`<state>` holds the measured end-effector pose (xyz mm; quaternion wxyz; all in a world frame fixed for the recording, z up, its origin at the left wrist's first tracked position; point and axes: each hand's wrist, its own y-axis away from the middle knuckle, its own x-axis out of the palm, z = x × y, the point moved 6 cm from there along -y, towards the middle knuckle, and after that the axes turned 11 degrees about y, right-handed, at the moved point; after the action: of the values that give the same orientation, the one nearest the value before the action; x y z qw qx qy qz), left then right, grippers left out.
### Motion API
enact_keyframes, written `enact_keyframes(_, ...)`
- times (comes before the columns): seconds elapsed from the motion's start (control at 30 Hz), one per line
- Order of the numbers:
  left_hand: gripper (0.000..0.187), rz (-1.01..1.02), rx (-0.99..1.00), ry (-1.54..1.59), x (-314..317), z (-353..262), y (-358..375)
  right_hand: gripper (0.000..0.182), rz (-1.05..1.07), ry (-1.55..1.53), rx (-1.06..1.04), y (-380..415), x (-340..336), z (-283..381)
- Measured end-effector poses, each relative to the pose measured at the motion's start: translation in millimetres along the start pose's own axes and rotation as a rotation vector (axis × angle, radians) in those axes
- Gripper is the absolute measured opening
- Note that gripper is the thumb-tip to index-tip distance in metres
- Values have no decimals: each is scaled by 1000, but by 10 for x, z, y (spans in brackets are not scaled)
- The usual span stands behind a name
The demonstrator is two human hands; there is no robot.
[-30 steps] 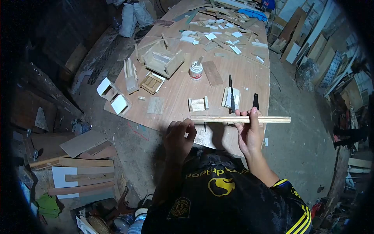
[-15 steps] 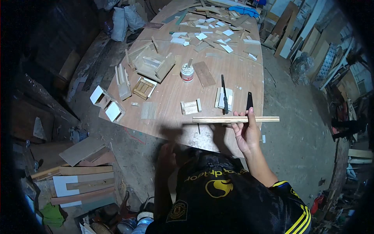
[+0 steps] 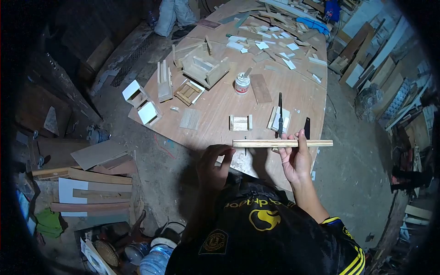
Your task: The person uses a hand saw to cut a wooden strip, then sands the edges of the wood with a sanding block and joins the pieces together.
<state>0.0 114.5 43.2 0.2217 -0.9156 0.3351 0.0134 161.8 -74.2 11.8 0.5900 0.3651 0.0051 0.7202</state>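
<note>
A long plywood strip point(image 3: 256, 143) with layered edges is held level above the near edge of the table. My right hand point(image 3: 297, 160) grips it right of its middle, thumb on the near side and fingers from beneath. At its left end my left hand point(image 3: 214, 166) has its thumb and forefinger pinched at the tip; that hand is in shadow. Beyond the strip lie a small wooden tray-like piece point(image 3: 240, 123) and a dark-handled tool point(image 3: 280, 114) across white-topped blocks point(image 3: 285, 120). A black saw-like blade point(image 3: 307, 127) shows past my right fingers.
On the table point(image 3: 215, 110) stand a white glue jar point(image 3: 242, 84), a flat brown board point(image 3: 261, 88), a wooden box assembly point(image 3: 206, 68) and a white-sided frame point(image 3: 142, 103). Scrap pieces point(image 3: 275, 43) cover the far end. Stacked boards point(image 3: 96, 190) lie on the floor at left.
My left hand has risen from beside my body to the strip's left end. My right hand still holds the strip. The whole view has shifted, moving the table rightward.
</note>
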Motion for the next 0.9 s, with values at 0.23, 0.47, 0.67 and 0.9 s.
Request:
enact_keyframes(0.23,9,27,11,-63,-62,124,37,22,11,61,-8,21,-16,-128)
enact_keyframes(0.47,13,-83,28,-5,-201,176,87,22,66,112,-3,104,128,-288)
enact_keyframes(0.67,12,-233,-59,-44,-303,243,193,21,105,98,-1,115,210,-424)
enact_keyframes(0.9,10,-353,-13,-100,-209,298,399,16,124,20,-65,166,247,-439)
